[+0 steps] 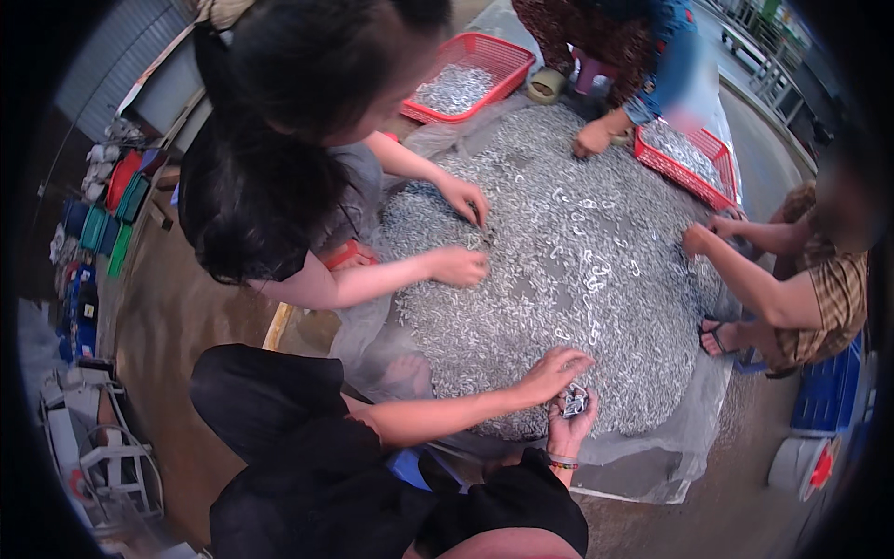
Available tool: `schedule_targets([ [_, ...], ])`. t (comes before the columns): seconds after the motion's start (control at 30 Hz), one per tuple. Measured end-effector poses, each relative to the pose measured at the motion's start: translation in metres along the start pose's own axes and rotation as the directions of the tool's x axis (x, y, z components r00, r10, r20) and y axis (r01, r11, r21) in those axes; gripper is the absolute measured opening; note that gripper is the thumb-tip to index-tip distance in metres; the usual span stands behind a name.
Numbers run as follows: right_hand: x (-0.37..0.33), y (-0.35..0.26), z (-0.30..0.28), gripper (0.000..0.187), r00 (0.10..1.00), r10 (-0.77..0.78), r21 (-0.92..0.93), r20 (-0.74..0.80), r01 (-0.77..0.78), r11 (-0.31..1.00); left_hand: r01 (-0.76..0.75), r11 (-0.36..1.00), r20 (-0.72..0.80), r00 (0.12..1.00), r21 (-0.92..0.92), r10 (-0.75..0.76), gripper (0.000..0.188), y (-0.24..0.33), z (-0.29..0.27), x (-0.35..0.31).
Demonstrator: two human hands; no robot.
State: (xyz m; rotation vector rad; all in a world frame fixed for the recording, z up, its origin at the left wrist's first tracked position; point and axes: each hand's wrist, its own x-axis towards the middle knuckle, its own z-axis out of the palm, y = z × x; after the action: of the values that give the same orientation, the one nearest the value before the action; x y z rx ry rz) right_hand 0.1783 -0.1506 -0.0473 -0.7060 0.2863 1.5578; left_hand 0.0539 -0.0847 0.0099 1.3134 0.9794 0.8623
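A wide, shallow heap of tiny silvery pieces (521, 289) that look like small fish is spread over a low sheeted surface. Just above its near edge is my left hand (555, 374), fingers stretched out to the right over the pieces; I make out nothing held in it. Beside and below it, my right hand (570, 427) is turned palm up, with beaded bracelets at the wrist. Its fingers curl around a small clump of silvery fish-like pieces (575, 402). Paler, curled pieces (596, 277) lie scattered across the middle of the heap.
At the left, a co-worker's two hands (459, 267) work in the heap. Another person's hand (596, 137) reaches in from the far side, and a third person's hands (697, 238) from the right. Red baskets (515, 58) with similar pieces stand at the far edge. Plastic sheeting (643, 466) borders the heap.
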Motion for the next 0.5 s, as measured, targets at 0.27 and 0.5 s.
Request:
schedule_targets([
  [0.27, -0.006, 0.027, 0.068, 0.030, 0.675, -0.334, -0.751, 0.658, 0.618, -0.232, 0.266, 0.083, 0.188, 0.838, -0.960, -0.512, 0.046, -0.037, 0.020, 0.009],
  [0.5, -0.006, 0.023, 0.096, 0.038, 0.685, 0.010, -0.441, 0.728, 0.480, -0.759, 0.137, -0.302, 0.279, 0.818, -0.943, -0.502, 0.033, -0.044, 0.000, 0.007],
])
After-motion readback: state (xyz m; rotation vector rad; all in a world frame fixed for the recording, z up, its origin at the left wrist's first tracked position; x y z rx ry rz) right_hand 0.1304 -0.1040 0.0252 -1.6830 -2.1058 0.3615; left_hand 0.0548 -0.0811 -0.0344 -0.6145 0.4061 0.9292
